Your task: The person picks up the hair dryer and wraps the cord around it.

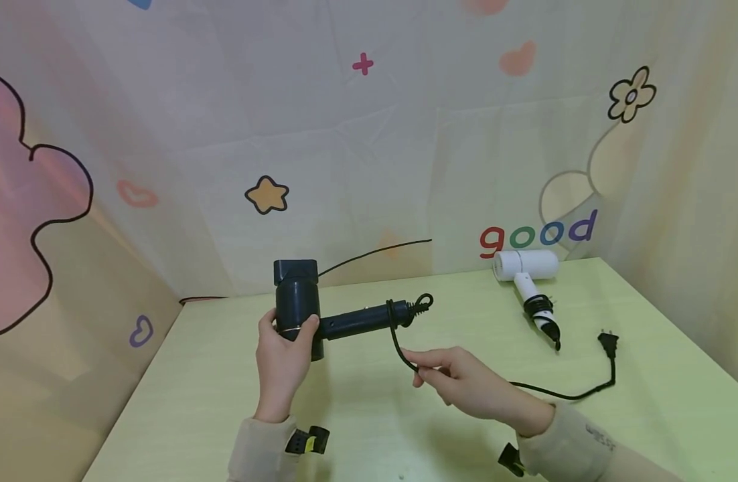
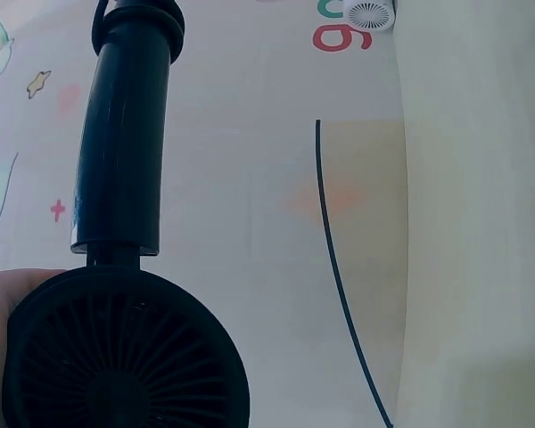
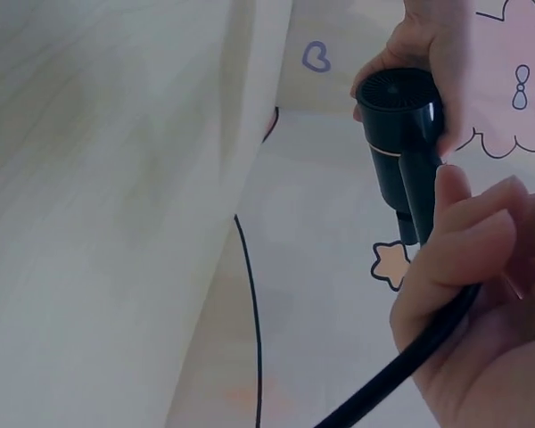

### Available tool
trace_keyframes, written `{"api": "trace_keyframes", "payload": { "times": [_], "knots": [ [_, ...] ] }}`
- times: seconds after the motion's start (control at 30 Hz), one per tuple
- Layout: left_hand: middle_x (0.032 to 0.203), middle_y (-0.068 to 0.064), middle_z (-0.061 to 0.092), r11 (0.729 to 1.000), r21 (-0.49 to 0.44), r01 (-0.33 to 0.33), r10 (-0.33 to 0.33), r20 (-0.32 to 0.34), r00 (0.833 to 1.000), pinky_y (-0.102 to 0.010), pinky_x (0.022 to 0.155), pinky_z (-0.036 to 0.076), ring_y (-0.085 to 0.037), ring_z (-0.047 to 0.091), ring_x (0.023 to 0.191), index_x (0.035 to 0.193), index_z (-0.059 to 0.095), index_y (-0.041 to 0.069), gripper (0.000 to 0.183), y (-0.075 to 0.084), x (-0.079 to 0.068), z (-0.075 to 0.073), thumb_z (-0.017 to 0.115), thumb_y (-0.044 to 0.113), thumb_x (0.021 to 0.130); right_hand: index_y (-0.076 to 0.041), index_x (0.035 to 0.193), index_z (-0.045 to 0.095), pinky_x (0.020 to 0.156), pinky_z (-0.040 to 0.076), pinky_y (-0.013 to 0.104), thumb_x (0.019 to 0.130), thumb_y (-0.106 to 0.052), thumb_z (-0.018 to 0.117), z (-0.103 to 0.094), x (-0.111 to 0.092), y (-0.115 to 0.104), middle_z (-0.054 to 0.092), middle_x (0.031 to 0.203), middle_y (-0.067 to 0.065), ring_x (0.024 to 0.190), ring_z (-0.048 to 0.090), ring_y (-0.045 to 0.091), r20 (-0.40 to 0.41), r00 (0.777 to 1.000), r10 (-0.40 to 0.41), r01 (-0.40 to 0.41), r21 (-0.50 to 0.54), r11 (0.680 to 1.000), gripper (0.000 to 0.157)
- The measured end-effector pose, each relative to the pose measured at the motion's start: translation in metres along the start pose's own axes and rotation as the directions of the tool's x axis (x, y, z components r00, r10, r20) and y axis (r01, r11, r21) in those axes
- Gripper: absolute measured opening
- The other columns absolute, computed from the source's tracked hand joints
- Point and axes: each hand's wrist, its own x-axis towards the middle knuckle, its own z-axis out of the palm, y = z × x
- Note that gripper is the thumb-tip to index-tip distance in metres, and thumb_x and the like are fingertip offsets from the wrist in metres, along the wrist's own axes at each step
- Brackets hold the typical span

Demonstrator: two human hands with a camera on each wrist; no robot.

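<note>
A glossy dark hair dryer (image 1: 298, 298), nozzle (image 1: 294, 272) up, is held aloft left of centre, its handle (image 1: 357, 323) pointing right; the black cord (image 1: 562, 395), looped at the handle's end, reaches a two-pronged plug (image 1: 609, 345) at lower right.

The word "good" (image 1: 541, 233) stands in lower-case letters on the backdrop cloth (image 1: 369, 154), above the right end of the bench's (image 1: 212, 381) far edge: red g, green o, blue o, purple d. The left wrist view catches the g and part of an o (turned sideways there). Higher up is a pink plus sign (image 1: 363, 64). Small print (image 1: 600, 436) on the right sleeve (image 1: 562, 442) is unreadable.
</note>
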Motion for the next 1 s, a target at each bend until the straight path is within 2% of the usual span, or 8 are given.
{"api": "trace_keyframes", "payload": {
  "times": [0.3, 0.5, 0.67, 0.83, 1.0],
  "knots": [
    [0.129, -0.023, 0.047, 1.0, -0.021, 0.015, -0.014, 0.016, 1.0, -0.041, 0.077, 0.054, -0.034, 0.058, 0.1, 0.143, 0.027, 0.002, 0.077, -0.002, -0.001, -0.003, 0.063, 0.04, 0.087, -0.015, 0.139, 0.048, 0.042, 0.032, 0.02, 0.098, -0.009, 0.048, 0.004, 0.007, 0.01, 0.065, 0.092, 0.006, 0.047, 0.035, 0.007, 0.005, 1.0, 0.013, -0.013, 0.005, 1.0, 0.041],
    [0.124, -0.02, 0.047, 0.999, -0.031, 0.042, -0.041, 0.033, 0.999, -0.041, 0.078, 0.052, -0.031, 0.054, 0.101, 0.144, 0.026, 0.004, 0.077, 0.0, -0.002, -0.004, 0.062, 0.041, 0.087, -0.011, 0.135, 0.053, 0.043, 0.036, 0.021, 0.096, -0.01, 0.052, 0.003, 0.012, 0.015, 0.069, 0.092, 0.006, 0.049, 0.041, 0.009, -0.011, 0.998, 0.057, -0.057, 0.031, 0.998, 0.038],
    [0.124, -0.02, 0.047, 0.999, -0.035, 0.04, -0.038, 0.04, 0.998, -0.042, 0.079, 0.052, -0.032, 0.055, 0.101, 0.144, 0.025, 0.003, 0.077, 0.0, -0.003, -0.005, 0.061, 0.041, 0.087, -0.006, 0.13, 0.057, 0.046, 0.041, 0.024, 0.095, -0.012, 0.054, 0.003, 0.019, 0.021, 0.07, 0.093, 0.006, 0.053, 0.046, 0.012, -0.029, 0.996, 0.089, -0.087, 0.048, 0.995, 0.035],
    [0.126, -0.021, 0.045, 0.998, -0.042, 0.049, -0.047, 0.05, 0.998, -0.047, 0.085, 0.052, -0.034, 0.056, 0.103, 0.145, 0.024, 0.003, 0.078, 0.001, -0.003, -0.006, 0.061, 0.04, 0.088, -0.002, 0.114, 0.066, 0.047, 0.042, 0.025, 0.094, -0.017, 0.057, 0.002, 0.027, 0.028, 0.067, 0.083, 0.004, 0.052, 0.046, 0.012, -0.068, 0.991, 0.111, -0.109, 0.036, 0.993, 0.026],
    [0.126, -0.021, 0.045, 0.997, -0.049, 0.055, -0.052, 0.054, 0.997, -0.049, 0.087, 0.051, -0.034, 0.056, 0.105, 0.145, 0.024, 0.003, 0.077, 0.002, -0.004, -0.006, 0.061, 0.039, 0.088, -0.005, 0.095, 0.069, 0.046, 0.039, 0.024, 0.093, -0.024, 0.059, 0.001, 0.031, 0.034, 0.063, 0.073, 0.005, 0.049, 0.044, 0.011, -0.113, 0.982, 0.152, -0.15, 0.025, 0.988, 0.022]
  ]
}}
